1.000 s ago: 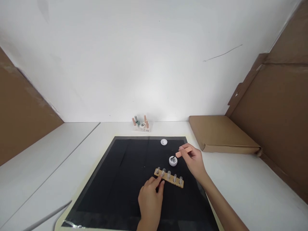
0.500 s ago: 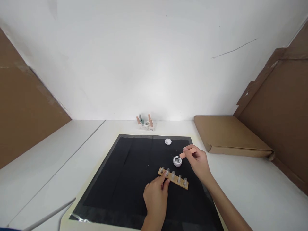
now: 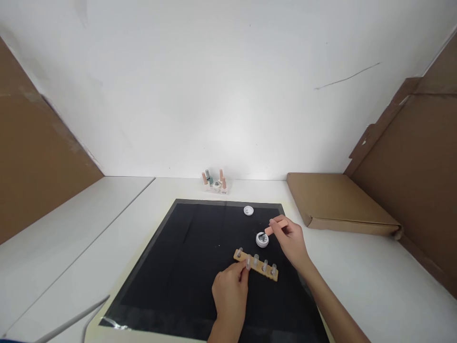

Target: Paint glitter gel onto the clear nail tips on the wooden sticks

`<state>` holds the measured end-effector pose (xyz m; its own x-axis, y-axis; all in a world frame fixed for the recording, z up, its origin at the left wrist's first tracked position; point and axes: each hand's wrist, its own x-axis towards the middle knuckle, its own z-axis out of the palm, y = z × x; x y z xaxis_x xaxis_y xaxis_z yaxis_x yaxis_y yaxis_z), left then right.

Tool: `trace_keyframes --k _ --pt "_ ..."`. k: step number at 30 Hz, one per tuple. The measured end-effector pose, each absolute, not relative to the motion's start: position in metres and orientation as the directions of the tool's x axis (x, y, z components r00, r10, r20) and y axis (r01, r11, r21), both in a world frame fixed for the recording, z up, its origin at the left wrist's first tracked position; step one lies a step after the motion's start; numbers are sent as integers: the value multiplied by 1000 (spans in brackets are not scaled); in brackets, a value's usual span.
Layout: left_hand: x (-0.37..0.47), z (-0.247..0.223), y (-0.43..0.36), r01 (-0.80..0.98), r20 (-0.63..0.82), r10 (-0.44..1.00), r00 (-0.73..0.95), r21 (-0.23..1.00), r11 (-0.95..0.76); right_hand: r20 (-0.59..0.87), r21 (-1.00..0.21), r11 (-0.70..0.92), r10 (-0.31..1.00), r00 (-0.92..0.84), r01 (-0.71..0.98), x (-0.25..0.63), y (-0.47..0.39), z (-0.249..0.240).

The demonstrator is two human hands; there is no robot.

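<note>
A smooth white table (image 3: 159, 197) spreads before you, bearing a black rectangular mat (image 3: 171, 271) with a glossy border. Right of it lies a flat brown cardboard box (image 3: 339, 200). Your left hand (image 3: 230, 288) and right hand (image 3: 293, 242) are over the mat. Between them slants a long tan strip (image 3: 260, 267) with stubby clear tubes. Your right fingers clamp a brush with a smooth peach handle (image 3: 270, 230), its dark tip at an open, round white jar (image 3: 262, 243) just behind the strip. Farther back sits a white disc-shaped lid (image 3: 249, 210). Your left thumb and forefinger pinch one translucent tube (image 3: 248, 262); whether it is lifted, you cannot tell.

Wall (image 3: 228, 109) brightest mid-frame; corner glare on mat (image 3: 171, 276)
</note>
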<state>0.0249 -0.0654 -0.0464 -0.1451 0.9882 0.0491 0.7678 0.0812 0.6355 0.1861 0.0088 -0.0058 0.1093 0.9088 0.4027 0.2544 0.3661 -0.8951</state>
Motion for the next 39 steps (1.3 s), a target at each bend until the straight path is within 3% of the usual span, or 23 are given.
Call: trace_keyframes --k 4,11,21,24,28,33,39 --pt "22 -48 -68 715 88 985 -146 697 43 398 -887 355 912 100 296 189 10 -5" --pt "14 -44 -70 460 307 945 -114 859 -224 358 -855 333 934 -13 398 194 13 -3" --pt "-7 13 -10 558 416 909 24 749 -357 280 -850 290 956 -88 439 195 16 -5" --pt "-4 20 6 575 352 930 104 742 -344 248 -875 261 965 -86 408 196 18 -6" --pt "1 15 24 569 160 965 208 783 -252 183 -920 202 979 -87 337 198 22 -8" --pt "8 -3 38 374 -35 941 337 922 -100 87 -964 95 995 -43 248 199 29 -14" --pt "12 -11 41 328 -70 921 383 943 -65 -51 -986 -50 999 -3 162 202 37 -27"
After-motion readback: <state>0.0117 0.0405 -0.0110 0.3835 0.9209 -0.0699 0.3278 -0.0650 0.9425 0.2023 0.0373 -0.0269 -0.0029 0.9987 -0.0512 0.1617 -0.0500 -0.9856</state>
